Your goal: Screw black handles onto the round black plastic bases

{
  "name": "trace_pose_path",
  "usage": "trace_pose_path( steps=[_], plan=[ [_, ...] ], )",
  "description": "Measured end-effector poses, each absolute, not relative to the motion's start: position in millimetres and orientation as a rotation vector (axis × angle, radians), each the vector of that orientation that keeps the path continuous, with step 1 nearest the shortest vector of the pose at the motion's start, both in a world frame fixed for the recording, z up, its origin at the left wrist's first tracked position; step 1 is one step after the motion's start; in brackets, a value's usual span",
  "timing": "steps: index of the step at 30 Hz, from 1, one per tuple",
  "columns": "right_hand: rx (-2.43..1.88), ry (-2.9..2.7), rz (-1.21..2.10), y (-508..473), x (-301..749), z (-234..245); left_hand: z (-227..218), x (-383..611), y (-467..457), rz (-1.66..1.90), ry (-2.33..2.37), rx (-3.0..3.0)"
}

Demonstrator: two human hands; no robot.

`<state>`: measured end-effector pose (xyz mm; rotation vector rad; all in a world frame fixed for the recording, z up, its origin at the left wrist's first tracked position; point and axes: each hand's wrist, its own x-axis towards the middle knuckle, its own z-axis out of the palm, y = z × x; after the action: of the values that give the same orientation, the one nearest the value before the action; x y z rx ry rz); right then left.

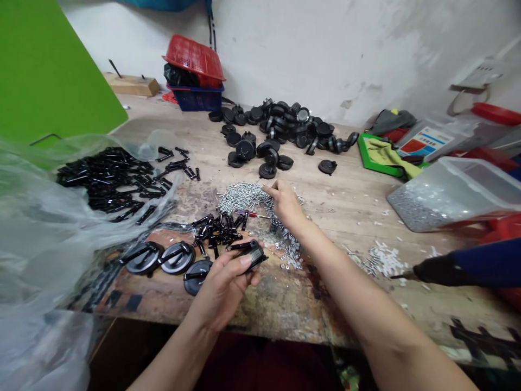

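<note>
My left hand (228,279) is closed around a black round part with a lever (254,255), held tilted above the front of the bench. Further back, my right hand (285,202) has its fingers pinched together at the right side of a heap of small silver screws (240,196). Whether a screw is between those fingertips is hidden. Black levers (220,231) lie in a loose pile behind my left hand. To its left sit several round parts with levers on top (177,257). Small washers (291,252) are scattered below my right wrist.
A heap of black round parts (285,127) lies along the wall. More black levers (109,179) fill a clear plastic bag (36,217) at left. A blue power screwdriver (459,267) juts in from the right, near white plastic bits (385,259) and a clear tub (456,190).
</note>
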<state>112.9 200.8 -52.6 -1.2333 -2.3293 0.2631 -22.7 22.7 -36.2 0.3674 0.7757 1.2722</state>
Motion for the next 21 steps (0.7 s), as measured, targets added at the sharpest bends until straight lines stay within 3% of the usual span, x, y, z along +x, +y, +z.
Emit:
trace_pose_path(
  steps=[5,7,10,21],
  plan=[
    [-1.181,-2.115,0.417,144,118,-21,-36,-24,21,1.285,0.817,0.385],
    [-1.103,-1.815,0.808,115,123,-10,-36,-24,20,1.295,0.846,0.390],
    [-1.022,-1.595,1.137,81,130,0,-38,-23,17,1.299,0.863,0.437],
    [-0.951,-1.581,1.370,75,143,-2,-35,-15,6,1.224,1.093,0.808]
  ],
)
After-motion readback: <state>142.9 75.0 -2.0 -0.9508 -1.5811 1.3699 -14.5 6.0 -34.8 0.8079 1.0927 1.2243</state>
